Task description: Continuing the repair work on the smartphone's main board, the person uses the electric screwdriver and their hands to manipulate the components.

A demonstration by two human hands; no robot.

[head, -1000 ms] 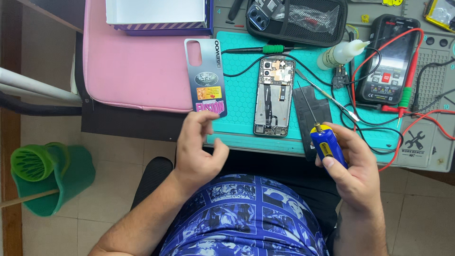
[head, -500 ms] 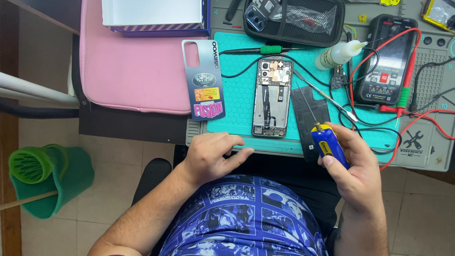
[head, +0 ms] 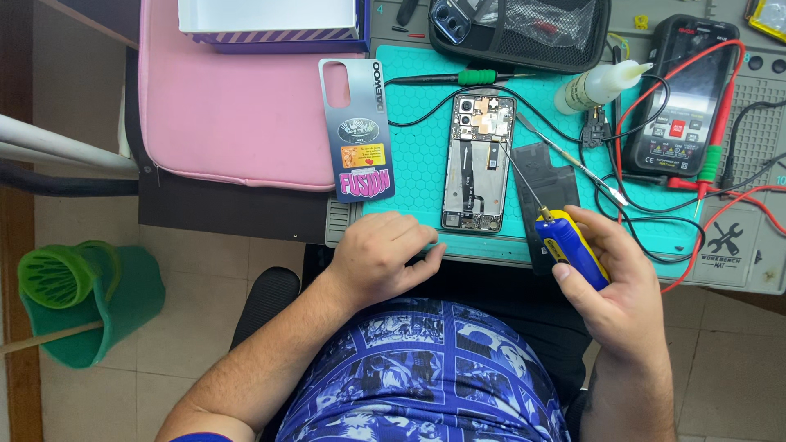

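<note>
From the head view I see my right hand (head: 622,286) at the lower right of the frame, its grip clamped around the blue-and-yellow handle of a precision screwdriver (head: 573,245), whose thin shaft slants up and left so the tip sits on the opened smartphone (head: 477,164). That phone lies back-off, upright in the middle of the frame, on the teal repair mat (head: 417,155) that covers the bench (head: 753,245). My left hand (head: 381,254) rests palm down at the mat's lower edge, just left of the phone's bottom end, fingers loosely spread and holding nothing. The removed back cover (head: 358,131), grey with stickers, lies just left of the phone, overlapping the mat's edge and a pink padded case (head: 229,115). A black rectangular panel (head: 547,176) sits just right of the phone, partly under the screwdriver. Toward the upper right stand a small white squeeze bottle (head: 598,86) lying on its side and a multimeter (head: 684,94) with red leads trailing. A green-handled tool (head: 471,78) lies above the phone. A green bucket (head: 90,299) stands on the floor at the lower left.
</note>
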